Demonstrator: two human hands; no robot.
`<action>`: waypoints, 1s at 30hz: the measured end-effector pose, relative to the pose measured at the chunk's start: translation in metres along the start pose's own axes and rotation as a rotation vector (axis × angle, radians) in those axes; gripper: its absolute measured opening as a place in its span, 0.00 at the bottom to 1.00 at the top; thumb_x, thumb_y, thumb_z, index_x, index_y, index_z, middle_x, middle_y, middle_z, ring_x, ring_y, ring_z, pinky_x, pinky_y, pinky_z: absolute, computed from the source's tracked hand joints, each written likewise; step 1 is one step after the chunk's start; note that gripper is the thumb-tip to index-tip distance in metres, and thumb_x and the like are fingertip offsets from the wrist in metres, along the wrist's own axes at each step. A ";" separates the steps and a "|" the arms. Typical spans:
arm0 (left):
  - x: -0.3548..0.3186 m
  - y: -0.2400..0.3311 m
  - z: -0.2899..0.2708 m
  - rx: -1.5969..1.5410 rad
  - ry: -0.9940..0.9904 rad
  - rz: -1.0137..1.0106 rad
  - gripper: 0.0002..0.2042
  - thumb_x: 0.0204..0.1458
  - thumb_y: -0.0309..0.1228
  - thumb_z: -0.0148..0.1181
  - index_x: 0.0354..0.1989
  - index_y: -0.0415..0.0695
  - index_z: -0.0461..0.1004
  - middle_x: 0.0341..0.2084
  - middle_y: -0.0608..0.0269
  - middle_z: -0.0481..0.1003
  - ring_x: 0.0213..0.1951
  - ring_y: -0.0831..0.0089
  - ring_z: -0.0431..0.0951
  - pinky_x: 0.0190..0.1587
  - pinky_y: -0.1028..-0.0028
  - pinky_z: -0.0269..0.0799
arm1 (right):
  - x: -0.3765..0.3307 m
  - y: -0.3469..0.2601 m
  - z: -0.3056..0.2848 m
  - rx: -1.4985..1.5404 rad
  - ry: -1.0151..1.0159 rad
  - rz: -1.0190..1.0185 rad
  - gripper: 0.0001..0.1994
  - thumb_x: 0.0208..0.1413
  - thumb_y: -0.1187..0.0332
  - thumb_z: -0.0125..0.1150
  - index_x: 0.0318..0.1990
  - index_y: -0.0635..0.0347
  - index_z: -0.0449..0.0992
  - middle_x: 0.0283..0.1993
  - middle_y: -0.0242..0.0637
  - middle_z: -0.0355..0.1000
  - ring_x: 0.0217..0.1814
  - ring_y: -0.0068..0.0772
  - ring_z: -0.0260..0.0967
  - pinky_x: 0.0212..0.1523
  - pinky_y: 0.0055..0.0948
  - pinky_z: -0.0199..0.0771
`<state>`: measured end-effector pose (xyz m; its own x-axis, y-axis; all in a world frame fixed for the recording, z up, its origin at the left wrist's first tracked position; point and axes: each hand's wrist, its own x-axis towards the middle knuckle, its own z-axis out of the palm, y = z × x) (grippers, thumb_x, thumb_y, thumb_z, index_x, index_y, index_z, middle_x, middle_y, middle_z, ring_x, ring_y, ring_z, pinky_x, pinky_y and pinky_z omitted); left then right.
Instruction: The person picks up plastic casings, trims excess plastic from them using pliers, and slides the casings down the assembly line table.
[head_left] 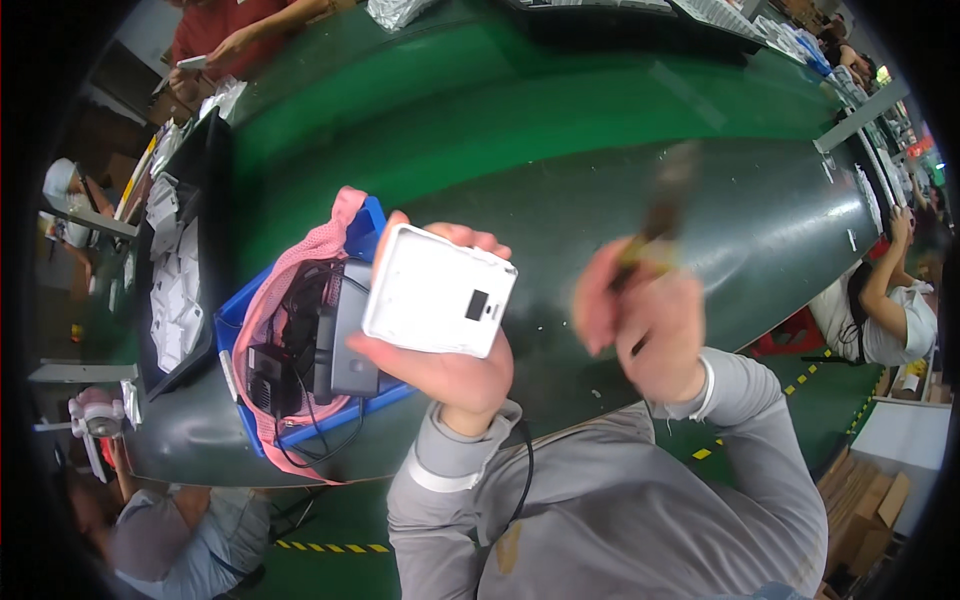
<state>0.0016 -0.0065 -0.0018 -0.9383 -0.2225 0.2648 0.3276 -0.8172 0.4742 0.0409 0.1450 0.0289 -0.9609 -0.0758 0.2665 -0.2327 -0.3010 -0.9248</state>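
My left hand (455, 375) grips a square white plastic housing (430, 290), its shallow hollow side turned up and a small dark rectangle near one edge. To the right my right hand (645, 320) is closed around a slim hand tool (668, 200) with some yellow at the handle and a dark, long end pointing away from me. Motion smears the tool, so its exact kind cannot be told. The two hands are apart, and the tool does not touch the housing. Under and left of my left hand stands a blue bin (238, 310).
In the blue bin lie a pink mesh strap (290, 265), a grey device (352, 340) and a black adapter (270, 378) with cables. Left of it, a black tray (215, 180) holds several white parts (175, 300). A green conveyor belt (500, 110) runs beyond. Other people work around the table.
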 end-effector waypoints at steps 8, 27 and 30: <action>0.006 0.005 -0.003 -0.086 -0.177 -0.114 0.42 0.57 0.69 0.32 0.66 0.43 0.57 0.47 0.55 0.66 0.43 0.63 0.66 0.47 0.61 0.64 | 0.032 0.007 -0.027 -0.070 0.127 0.081 0.16 0.59 0.66 0.58 0.51 0.66 0.70 0.39 0.40 0.71 0.37 0.32 0.70 0.42 0.29 0.71; -0.011 0.075 0.000 -0.121 -0.153 -0.240 0.39 0.54 0.67 0.41 0.63 0.48 0.60 0.41 0.48 0.69 0.39 0.56 0.71 0.40 0.57 0.68 | 0.048 0.075 -0.072 -1.253 -0.068 -0.500 0.20 0.42 0.71 0.72 0.45 0.60 0.75 0.39 0.36 0.71 0.44 0.39 0.68 0.49 0.35 0.61; -0.008 0.127 -0.016 0.137 -0.104 -0.026 0.40 0.56 0.67 0.36 0.64 0.45 0.59 0.43 0.46 0.70 0.40 0.55 0.73 0.41 0.57 0.72 | 0.047 0.077 -0.075 -1.263 -0.178 -0.402 0.21 0.42 0.70 0.72 0.47 0.60 0.75 0.42 0.38 0.71 0.48 0.40 0.67 0.51 0.37 0.62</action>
<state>0.0491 -0.1170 0.0431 -0.9322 -0.1402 0.3336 0.3224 -0.7404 0.5898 -0.0338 0.1898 -0.0507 -0.7834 -0.3412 0.5195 -0.5642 0.7409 -0.3643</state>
